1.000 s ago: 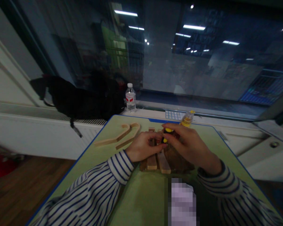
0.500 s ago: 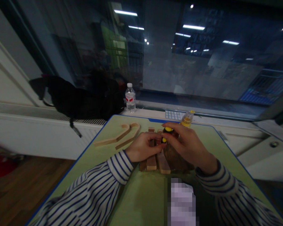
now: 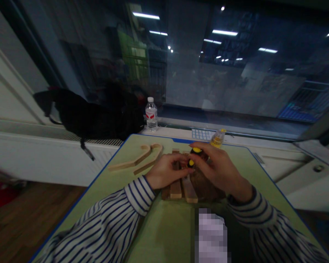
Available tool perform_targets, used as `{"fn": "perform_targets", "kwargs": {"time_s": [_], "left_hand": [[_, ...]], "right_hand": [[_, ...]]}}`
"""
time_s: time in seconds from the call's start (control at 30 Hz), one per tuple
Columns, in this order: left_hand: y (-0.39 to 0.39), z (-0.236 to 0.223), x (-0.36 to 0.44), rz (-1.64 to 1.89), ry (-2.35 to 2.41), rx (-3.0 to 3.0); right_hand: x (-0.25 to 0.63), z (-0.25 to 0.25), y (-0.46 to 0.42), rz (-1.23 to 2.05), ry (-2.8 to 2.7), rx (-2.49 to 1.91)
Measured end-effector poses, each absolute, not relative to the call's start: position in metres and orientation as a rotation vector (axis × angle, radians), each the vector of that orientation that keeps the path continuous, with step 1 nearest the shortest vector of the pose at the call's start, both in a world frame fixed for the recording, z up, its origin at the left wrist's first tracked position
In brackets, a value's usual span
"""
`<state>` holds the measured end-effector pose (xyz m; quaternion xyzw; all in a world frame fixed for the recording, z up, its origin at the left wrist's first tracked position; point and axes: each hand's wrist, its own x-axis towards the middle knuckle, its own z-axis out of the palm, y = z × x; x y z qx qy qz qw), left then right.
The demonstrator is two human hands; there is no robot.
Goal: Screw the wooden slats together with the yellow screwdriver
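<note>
A small black-and-yellow tool sits between my hands; its exact kind I cannot make out. My right hand grips its upper part from the right, fingers curled over. Against its lower black-and-yellow part, my left hand closes in a pinch from the left. Right under the hands lie wooden bars, among them a left bar and a right bar, on a dark brown wooden board. My hands hide the bars' middle and the tool's lower end.
Two hooked wooden pieces lie on the green table at left. A glue-like bottle with a yellow cap stands behind my right hand. On the sill are a water bottle and a black bag, below a large window.
The tool has shifted very slightly between my fingers. Both hands otherwise keep their place and grip.
</note>
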<state>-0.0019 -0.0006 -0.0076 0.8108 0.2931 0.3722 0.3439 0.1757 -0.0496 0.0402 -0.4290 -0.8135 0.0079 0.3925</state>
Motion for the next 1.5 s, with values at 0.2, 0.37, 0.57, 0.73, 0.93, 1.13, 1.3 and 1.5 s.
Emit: {"fn": "perform_targets", "kwargs": {"time_s": [0.2, 0.37, 0.57, 0.73, 0.93, 1.13, 1.3, 1.5], "left_hand": [[0.001, -0.009, -0.005, 0.942, 0.739, 2.107], [0.000, -0.007, -0.005, 0.942, 0.756, 2.151], [-0.001, -0.006, -0.004, 0.922, 0.752, 2.176], [-0.003, -0.005, -0.002, 0.926, 0.738, 2.189], [-0.004, -0.004, -0.001, 0.913, 0.750, 2.201], [-0.005, -0.002, 0.000, 0.882, 0.740, 2.193], [-0.006, -0.002, -0.001, 0.897, 0.752, 2.194], [-0.004, -0.004, -0.001, 0.954, 0.756, 2.141]], "right_hand": [[0.177, 0.045, -0.052, 0.046, -2.116, -1.087], [0.175, 0.044, -0.052, 0.086, -2.115, -1.086], [0.176, 0.040, -0.049, 0.053, -2.098, -1.086], [0.177, 0.039, -0.048, 0.042, -2.082, -1.101], [0.176, 0.037, -0.047, 0.036, -2.054, -1.078], [0.176, 0.036, -0.047, 0.053, -2.031, -1.088], [0.176, 0.035, -0.045, 0.061, -2.041, -1.094], [0.177, 0.037, -0.046, 0.051, -2.057, -1.101]]}}
